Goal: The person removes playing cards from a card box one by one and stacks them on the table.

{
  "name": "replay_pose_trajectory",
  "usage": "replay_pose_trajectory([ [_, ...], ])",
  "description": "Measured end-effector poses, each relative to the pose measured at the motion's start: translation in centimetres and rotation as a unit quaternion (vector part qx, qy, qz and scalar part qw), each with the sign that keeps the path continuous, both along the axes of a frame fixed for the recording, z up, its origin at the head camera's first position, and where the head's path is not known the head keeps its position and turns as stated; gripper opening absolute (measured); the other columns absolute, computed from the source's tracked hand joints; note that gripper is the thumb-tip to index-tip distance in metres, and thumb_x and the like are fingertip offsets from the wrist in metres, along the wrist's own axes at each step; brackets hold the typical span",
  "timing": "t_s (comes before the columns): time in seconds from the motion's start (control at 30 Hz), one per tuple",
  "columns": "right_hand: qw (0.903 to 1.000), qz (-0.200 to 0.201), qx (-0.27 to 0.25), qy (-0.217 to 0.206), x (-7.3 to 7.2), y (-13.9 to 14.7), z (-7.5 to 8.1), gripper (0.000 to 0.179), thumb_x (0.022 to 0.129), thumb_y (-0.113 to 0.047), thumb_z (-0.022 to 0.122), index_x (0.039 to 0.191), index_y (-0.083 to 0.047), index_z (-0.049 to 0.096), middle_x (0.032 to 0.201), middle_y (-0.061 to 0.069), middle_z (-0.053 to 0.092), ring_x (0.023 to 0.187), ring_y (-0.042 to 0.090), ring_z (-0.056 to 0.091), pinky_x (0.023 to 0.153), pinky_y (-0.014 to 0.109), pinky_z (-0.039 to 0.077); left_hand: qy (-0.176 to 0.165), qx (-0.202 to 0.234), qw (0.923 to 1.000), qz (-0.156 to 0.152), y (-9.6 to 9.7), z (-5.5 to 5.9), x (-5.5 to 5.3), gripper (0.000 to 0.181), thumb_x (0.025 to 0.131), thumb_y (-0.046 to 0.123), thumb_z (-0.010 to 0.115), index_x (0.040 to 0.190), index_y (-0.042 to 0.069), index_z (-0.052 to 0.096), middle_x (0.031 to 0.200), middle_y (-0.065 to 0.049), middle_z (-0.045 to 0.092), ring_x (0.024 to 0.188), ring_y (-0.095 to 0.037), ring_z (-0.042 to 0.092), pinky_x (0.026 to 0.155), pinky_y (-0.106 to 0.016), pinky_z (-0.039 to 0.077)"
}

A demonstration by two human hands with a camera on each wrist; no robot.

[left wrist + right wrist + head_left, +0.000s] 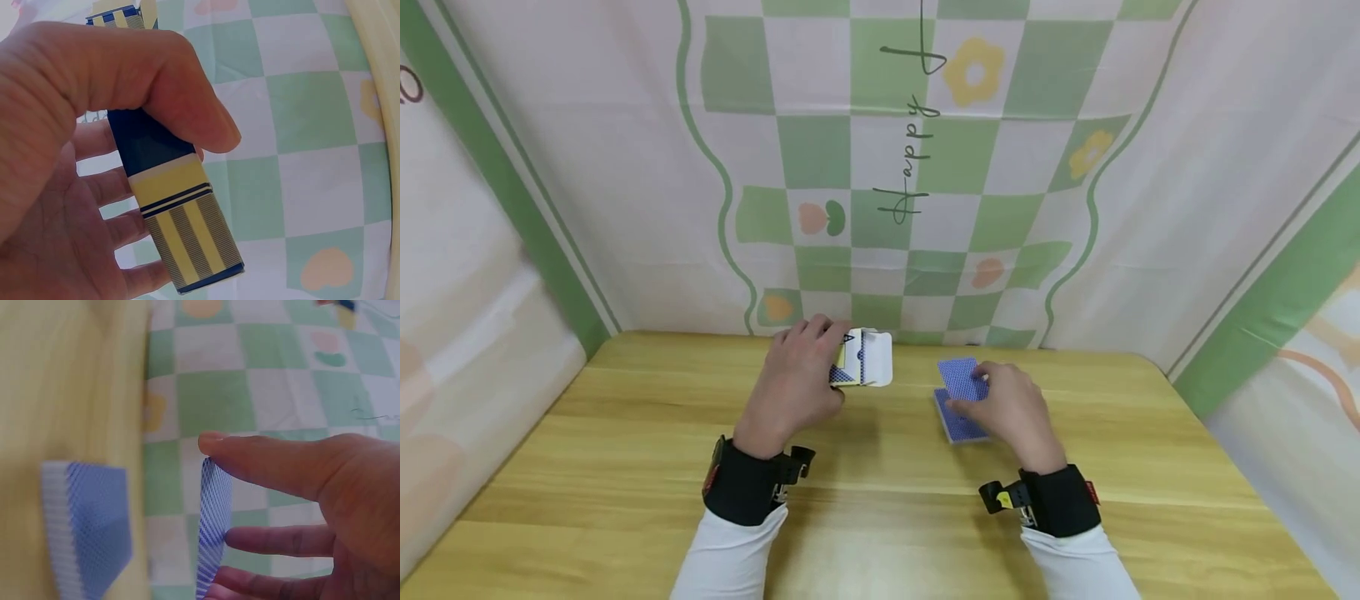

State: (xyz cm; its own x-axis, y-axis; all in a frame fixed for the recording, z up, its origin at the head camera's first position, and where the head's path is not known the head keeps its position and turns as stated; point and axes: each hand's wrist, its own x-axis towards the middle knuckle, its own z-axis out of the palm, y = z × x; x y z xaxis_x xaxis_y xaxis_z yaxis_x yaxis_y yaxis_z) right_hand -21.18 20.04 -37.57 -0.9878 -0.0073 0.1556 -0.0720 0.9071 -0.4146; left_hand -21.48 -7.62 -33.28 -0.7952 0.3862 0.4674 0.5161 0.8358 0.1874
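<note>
On the checked cloth, dark script running sideways, bottom to top, reads "Happy", with more script above it cut off by the picture's edge. The card box bears an "A". The left side cloth shows what looks like an "O".

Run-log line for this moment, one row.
left hand: holds open card box | right hand: pinches card clear of deck | deck: on table, blue back up

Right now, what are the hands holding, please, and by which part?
Left hand: card box, thumb across its narrow side. Right hand: blue card, by its edges.
</note>
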Motion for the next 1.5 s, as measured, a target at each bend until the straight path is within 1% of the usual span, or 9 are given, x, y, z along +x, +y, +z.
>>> replay_pose_trajectory([
  [0.13, 0.9996, -0.008, 0.009, -0.024, -0.5, -0.1, -1.3, 0.062, 0.070, -0.040, 0.074, 0.114, 0.000, 0.058, 0.106, 0.020, 0.057, 0.088, 0.029, 0.054, 0.067, 0.039, 0.045, -0.011, 0.007, 0.9999, -0.001, -0.2, 0.1, 0.1, 0.076, 0.056, 0.009, 0.072, 0.128, 0.014, 0.049, 0.115, -0.005, 0.052, 0.100, -0.027, 0.048, 0.088, -0.049, 0.035],
  [0.3, 0.9992, -0.016, 0.017, -0.032, -0.8, -0.2, -2.1, 0.061, 0.069, -0.039, 0.076, 0.112, 0.001, 0.060, 0.103, 0.018, 0.058, 0.085, 0.028, 0.055, 0.065, 0.037, 0.045, -0.026, 0.010, 0.9996, -0.001, -0.3, 0.3, 0.0, 0.078, 0.057, 0.010, 0.074, 0.130, 0.015, 0.047, 0.116, -0.006, 0.051, 0.102, -0.027, 0.048, 0.088, -0.049, 0.034],
  [0.5, 0.9987, -0.024, 0.023, -0.039, -0.6, -0.1, -2.4, 0.064, 0.066, -0.042, 0.077, 0.110, 0.001, 0.061, 0.099, 0.017, 0.060, 0.081, 0.026, 0.056, 0.062, 0.037, 0.044, -0.019, 0.012, 0.9997, -0.010, -0.2, 0.3, 0.1, 0.076, 0.058, 0.010, 0.073, 0.129, 0.014, 0.048, 0.115, -0.006, 0.051, 0.099, -0.026, 0.047, 0.086, -0.049, 0.035],
  [0.7, 0.9979, -0.036, 0.030, -0.044, -0.9, -0.4, -2.8, 0.063, 0.064, -0.045, 0.077, 0.106, 0.000, 0.062, 0.094, 0.015, 0.060, 0.075, 0.024, 0.055, 0.057, 0.034, 0.042, -0.009, 0.013, 0.9997, -0.017, -0.1, 0.3, 0.1, 0.074, 0.058, 0.010, 0.071, 0.128, 0.014, 0.048, 0.114, -0.005, 0.051, 0.097, -0.024, 0.047, 0.083, -0.047, 0.037],
  [0.87, 0.9974, -0.043, 0.036, -0.045, -1.0, -0.5, -3.0, 0.061, 0.063, -0.045, 0.077, 0.103, 0.000, 0.063, 0.091, 0.014, 0.060, 0.074, 0.025, 0.055, 0.057, 0.035, 0.042, -0.011, 0.011, 0.9997, -0.016, 0.0, 0.3, 0.0, 0.074, 0.058, 0.011, 0.072, 0.128, 0.013, 0.048, 0.113, -0.005, 0.051, 0.096, -0.024, 0.047, 0.082, -0.046, 0.037],
  [1.07, 0.9971, -0.042, 0.042, -0.048, -1.0, -0.6, -3.0, 0.061, 0.063, -0.045, 0.077, 0.103, 0.000, 0.063, 0.090, 0.014, 0.060, 0.073, 0.024, 0.055, 0.056, 0.035, 0.041, -0.014, 0.011, 0.9997, -0.016, -0.1, 0.3, 0.1, 0.074, 0.058, 0.011, 0.071, 0.128, 0.013, 0.049, 0.113, -0.005, 0.051, 0.096, -0.024, 0.047, 0.083, -0.046, 0.037],
  [1.5, 0.9972, -0.039, 0.034, -0.054, -1.0, -0.6, -3.2, 0.062, 0.063, -0.044, 0.078, 0.104, 0.001, 0.062, 0.090, 0.014, 0.060, 0.074, 0.025, 0.055, 0.057, 0.035, 0.042, -0.024, 0.009, 0.9996, -0.015, 0.0, 0.3, 0.2, 0.074, 0.058, 0.011, 0.072, 0.128, 0.014, 0.048, 0.113, -0.005, 0.052, 0.098, -0.025, 0.047, 0.085, -0.047, 0.036],
])
